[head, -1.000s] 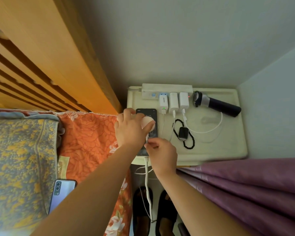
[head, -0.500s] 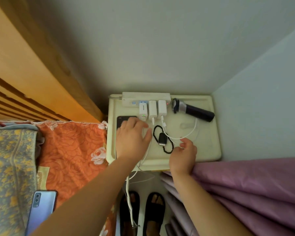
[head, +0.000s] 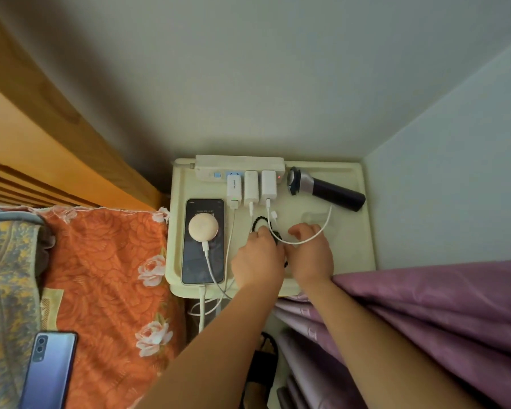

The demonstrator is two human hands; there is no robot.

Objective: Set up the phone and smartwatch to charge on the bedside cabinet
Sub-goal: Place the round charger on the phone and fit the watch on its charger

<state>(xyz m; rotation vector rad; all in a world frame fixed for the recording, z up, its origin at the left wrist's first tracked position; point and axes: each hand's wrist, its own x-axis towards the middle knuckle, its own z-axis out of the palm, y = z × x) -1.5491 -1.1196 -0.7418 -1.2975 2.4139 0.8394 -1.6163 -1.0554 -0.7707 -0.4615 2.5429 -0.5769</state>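
Observation:
On the left of the cream bedside cabinet (head: 348,249) a dark phone (head: 202,261) lies face up. A round white charging puck (head: 203,227) sits on its screen, with a white cable trailing toward me. The smartwatch's black beaded band (head: 258,221) shows just beyond my left hand (head: 257,258), which is curled over the watch body and hides it. My right hand (head: 310,252) touches my left hand, fingers bent around a looping white cable (head: 322,228) that runs from the rightmost plug.
A white power strip (head: 239,163) with three white adapters lines the cabinet's back edge, beside a black and silver handheld device (head: 325,190). A second phone (head: 50,370) lies on the bed at lower left. Purple curtain (head: 425,305) hangs on the right; sandals are on the floor below.
My left hand left the phone and moved right onto the smartwatch, uncovering the puck on the screen. My right hand slid left and forward to meet it at the white cable.

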